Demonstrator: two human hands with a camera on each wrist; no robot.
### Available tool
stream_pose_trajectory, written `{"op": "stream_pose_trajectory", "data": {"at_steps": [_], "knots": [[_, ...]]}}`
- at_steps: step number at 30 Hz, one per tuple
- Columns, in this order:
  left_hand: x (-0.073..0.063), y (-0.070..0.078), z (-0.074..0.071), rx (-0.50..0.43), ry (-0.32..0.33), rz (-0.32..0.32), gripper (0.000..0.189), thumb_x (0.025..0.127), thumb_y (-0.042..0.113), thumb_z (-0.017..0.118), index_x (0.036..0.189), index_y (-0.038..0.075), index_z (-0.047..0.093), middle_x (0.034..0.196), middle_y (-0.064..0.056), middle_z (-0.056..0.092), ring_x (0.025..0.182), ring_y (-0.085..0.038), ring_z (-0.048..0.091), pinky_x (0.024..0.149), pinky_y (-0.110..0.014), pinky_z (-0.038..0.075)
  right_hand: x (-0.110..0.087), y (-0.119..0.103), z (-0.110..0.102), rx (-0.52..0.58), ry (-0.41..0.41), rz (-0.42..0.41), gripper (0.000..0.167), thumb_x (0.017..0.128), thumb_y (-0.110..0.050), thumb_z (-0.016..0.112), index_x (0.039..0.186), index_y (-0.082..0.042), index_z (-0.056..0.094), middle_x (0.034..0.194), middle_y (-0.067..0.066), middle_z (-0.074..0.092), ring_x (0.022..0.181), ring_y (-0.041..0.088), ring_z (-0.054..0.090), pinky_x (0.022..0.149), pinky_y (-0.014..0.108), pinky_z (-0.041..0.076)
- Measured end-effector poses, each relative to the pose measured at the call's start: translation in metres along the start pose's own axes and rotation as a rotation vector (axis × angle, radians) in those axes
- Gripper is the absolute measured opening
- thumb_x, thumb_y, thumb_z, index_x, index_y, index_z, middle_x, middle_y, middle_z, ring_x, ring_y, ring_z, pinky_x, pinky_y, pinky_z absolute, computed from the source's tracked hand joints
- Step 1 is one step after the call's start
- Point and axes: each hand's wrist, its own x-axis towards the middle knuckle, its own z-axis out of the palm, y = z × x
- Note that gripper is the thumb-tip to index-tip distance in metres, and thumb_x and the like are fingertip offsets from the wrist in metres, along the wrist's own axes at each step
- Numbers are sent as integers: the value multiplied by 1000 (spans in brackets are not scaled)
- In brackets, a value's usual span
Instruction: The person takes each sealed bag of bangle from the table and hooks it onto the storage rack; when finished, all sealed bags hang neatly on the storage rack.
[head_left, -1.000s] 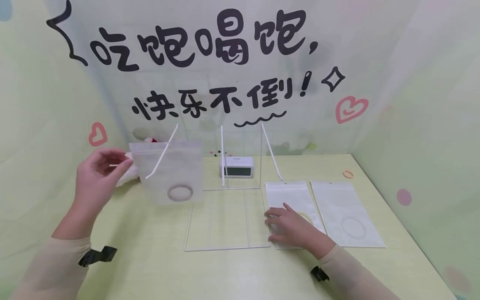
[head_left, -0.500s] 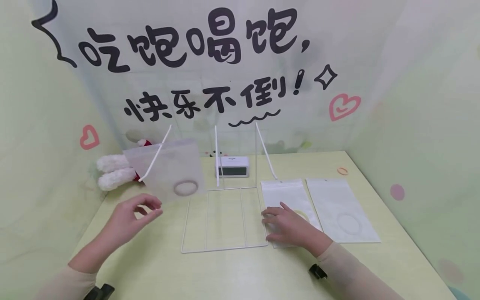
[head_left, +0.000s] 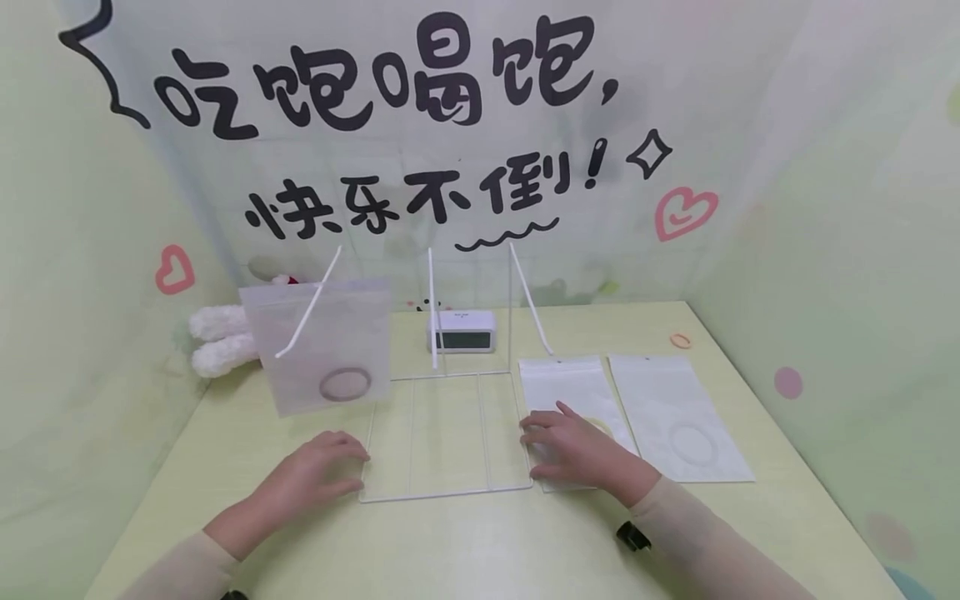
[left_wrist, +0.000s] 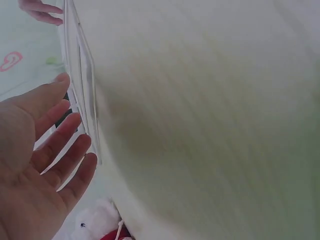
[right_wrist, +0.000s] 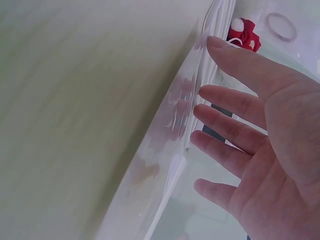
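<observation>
A white wire display rack (head_left: 432, 317) with three slanted hooks stands on the table. On its left hook hangs a frosted zip bag (head_left: 360, 321) with a dark bangle-like ring (head_left: 367, 381) inside. My left hand (head_left: 315, 471) is at the left side of the rack's base, fingers relaxed and fingertips right by the wire. Across from it, my right hand (head_left: 581, 450) has its fingertips at the base's right side. Its palm is over a white zip bag (head_left: 562, 383) with a yellowish ring partly hidden beneath the hand. Neither hand grips anything.
Another white zip bag (head_left: 660, 392) with a pale ring lies further right. A white digital clock (head_left: 463, 320) stands behind the rack. An orange band (head_left: 681, 341) lies at the back right, and a white plush toy (head_left: 221, 337) sits at the back left.
My left hand has left the hanging bag and come down to the left of the rack's base. The bag has swung and now hangs straighter. My right hand has stayed in place.
</observation>
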Motion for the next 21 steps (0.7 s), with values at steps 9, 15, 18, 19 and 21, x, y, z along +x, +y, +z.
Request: {"op": "stream_pose_trajectory", "data": {"at_steps": [9,15,18,19,21], "knots": [[-7,3,8,86,-24,-8,38,81,38,86,114,20,77,125,7,66,116,-20,65,95,-43,61,4,1,1,-9,6,-16,43,80,-31,89,113,-7,76,127,9,69,125,29,63,111,71,43],[-10,4,9,123,-7,-15,44,79,39,87,116,17,78,125,8,68,113,-18,65,94,-42,61,5,2,2,-8,0,-31,42,81,-30,88,114,-7,76,128,10,70,126,29,63,111,67,46],[-11,4,10,133,12,-19,45,80,40,86,117,16,78,124,7,70,111,-18,66,92,-42,62,5,4,3,-10,5,-33,39,82,-29,87,114,-8,76,129,10,69,124,30,64,110,61,49],[-12,4,10,134,15,-24,45,80,40,86,117,16,77,124,7,70,111,-18,66,92,-42,62,5,6,3,-6,8,-26,38,83,-28,87,113,-8,76,130,10,69,124,30,64,109,58,51],[-13,4,10,135,18,-29,44,82,40,85,118,16,77,125,8,70,111,-18,66,92,-41,62,4,10,2,9,19,-10,35,84,-25,85,113,-8,76,130,11,69,123,30,64,108,52,53]]}}
